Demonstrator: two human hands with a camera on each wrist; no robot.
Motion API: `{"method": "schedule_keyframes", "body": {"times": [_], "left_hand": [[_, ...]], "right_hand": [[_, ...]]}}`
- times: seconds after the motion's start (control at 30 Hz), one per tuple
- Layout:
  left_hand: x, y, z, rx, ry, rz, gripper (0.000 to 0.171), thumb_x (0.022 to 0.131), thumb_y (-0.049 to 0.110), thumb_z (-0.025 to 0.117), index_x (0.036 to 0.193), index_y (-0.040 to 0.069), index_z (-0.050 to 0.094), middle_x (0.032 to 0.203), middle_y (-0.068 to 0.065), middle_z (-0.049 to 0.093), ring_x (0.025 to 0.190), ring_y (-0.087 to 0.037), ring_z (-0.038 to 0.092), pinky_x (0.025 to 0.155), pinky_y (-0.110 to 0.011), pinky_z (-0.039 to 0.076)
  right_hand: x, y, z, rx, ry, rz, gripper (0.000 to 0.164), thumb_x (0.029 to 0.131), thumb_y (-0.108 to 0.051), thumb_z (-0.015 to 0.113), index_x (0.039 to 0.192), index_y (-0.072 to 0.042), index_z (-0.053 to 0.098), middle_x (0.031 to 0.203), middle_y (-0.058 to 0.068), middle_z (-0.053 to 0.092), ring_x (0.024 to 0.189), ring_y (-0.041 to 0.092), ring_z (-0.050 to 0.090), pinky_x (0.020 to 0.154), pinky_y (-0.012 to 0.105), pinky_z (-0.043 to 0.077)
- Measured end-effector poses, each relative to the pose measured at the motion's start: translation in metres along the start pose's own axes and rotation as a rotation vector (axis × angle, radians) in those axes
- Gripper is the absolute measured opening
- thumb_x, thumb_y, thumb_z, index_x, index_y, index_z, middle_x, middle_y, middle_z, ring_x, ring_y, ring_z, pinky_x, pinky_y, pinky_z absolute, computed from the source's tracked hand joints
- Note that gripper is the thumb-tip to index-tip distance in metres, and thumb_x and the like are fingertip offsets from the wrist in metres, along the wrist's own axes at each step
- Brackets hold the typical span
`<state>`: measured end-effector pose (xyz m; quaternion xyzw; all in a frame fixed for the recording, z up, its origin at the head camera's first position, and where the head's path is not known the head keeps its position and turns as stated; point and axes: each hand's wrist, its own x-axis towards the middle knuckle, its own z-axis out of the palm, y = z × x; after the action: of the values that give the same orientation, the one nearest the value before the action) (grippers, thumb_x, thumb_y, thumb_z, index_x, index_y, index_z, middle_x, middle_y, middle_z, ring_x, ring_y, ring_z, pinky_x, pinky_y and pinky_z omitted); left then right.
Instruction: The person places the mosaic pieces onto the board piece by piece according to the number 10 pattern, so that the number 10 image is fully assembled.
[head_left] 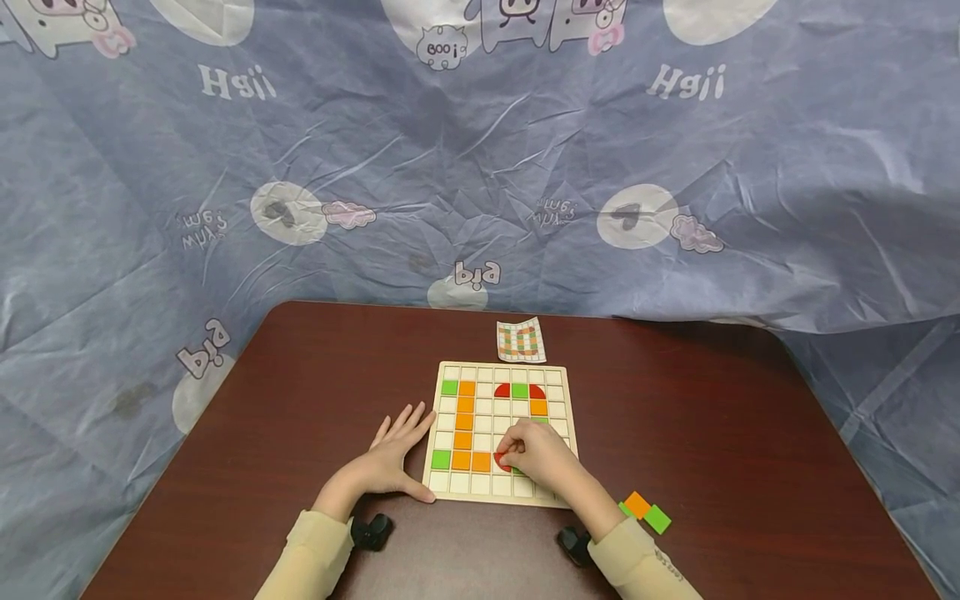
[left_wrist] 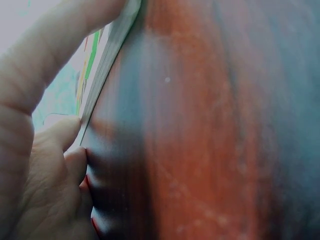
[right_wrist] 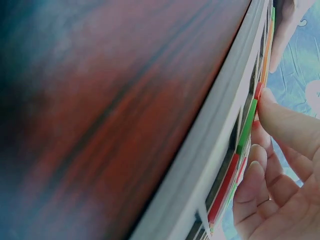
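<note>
A wooden grid board (head_left: 483, 490) lies flat on the table, holding orange, green and red tiles in some of its square cells. My left hand (head_left: 385, 463) rests at the board's left side, fingers spread, with the thumb by the near-left corner. Over the lower middle of the grid, my right hand (head_left: 542, 454) pinches a red rounded tile (head_left: 501, 463) between thumb and fingers, down at its cell. Beside it a green tile (right_wrist: 246, 126) sits in the board, followed by another red tile (right_wrist: 223, 187). The right hand and forearm hide part of the board's right side.
Behind the board lies a small printed pattern card (head_left: 521, 341). Loose tiles, an orange one (head_left: 637, 505) and a green one (head_left: 657, 519) among them, lie right of the right forearm. A patterned cloth (head_left: 450, 150) hangs behind the dark wooden table (head_left: 690, 417).
</note>
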<state>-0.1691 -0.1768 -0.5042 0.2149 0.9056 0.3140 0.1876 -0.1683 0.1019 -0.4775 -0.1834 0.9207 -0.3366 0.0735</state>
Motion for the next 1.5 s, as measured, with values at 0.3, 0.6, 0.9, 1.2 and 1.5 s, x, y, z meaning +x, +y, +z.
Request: {"method": "schedule_keyframes", "body": {"times": [0.3,0.6,0.9,1.2,1.5], "left_hand": [[0.001,-0.001,0.0,0.01,-0.002,-0.002,0.124,0.066,0.045,0.09,0.159,0.013,0.015,0.167,-0.013,0.001,0.154,-0.035,-0.004,0.12,-0.061,-0.004],[0.0,-0.003,0.0,0.002,-0.003,0.011,0.125,0.066,0.046,0.089,0.159,0.011,0.013,0.166,-0.015,0.001,0.153,-0.037,-0.005,0.12,-0.062,-0.004],[0.0,0.0,0.0,-0.004,-0.001,0.013,0.124,0.066,0.043,0.09,0.159,0.011,0.015,0.166,-0.015,0.002,0.154,-0.037,-0.004,0.12,-0.062,-0.004],[0.001,0.0,0.0,-0.001,-0.009,0.0,0.124,0.066,0.044,0.09,0.16,0.013,0.014,0.167,-0.013,0.001,0.154,-0.035,-0.005,0.12,-0.061,-0.004],[0.001,0.0,-0.001,0.005,-0.007,-0.006,0.124,0.066,0.044,0.09,0.16,0.013,0.014,0.167,-0.013,0.0,0.154,-0.035,-0.005,0.12,-0.061,-0.005]], "right_hand": [[0.001,0.001,0.001,0.009,0.01,0.034,0.014,0.078,-0.008,0.082,0.075,-0.014,0.07,0.07,-0.008,0.056,0.064,0.004,0.049,0.06,0.018,0.042],[0.001,0.003,0.0,0.064,0.02,0.072,0.017,0.077,-0.007,0.082,0.071,-0.013,0.067,0.068,-0.006,0.058,0.062,0.007,0.051,0.059,0.02,0.043],[-0.004,0.006,-0.013,0.064,0.091,0.124,0.011,0.085,-0.013,0.076,0.077,-0.017,0.07,0.071,-0.007,0.058,0.064,0.008,0.049,0.06,0.021,0.042],[-0.029,0.031,-0.056,0.074,0.175,0.215,0.004,0.089,-0.018,0.073,0.09,-0.014,0.073,0.083,-0.003,0.067,0.072,0.011,0.054,0.063,0.024,0.045],[-0.075,0.077,-0.086,0.166,0.099,0.313,0.019,0.09,-0.02,0.072,0.106,-0.01,0.072,0.098,0.002,0.073,0.086,0.013,0.066,0.071,0.026,0.054]]}}
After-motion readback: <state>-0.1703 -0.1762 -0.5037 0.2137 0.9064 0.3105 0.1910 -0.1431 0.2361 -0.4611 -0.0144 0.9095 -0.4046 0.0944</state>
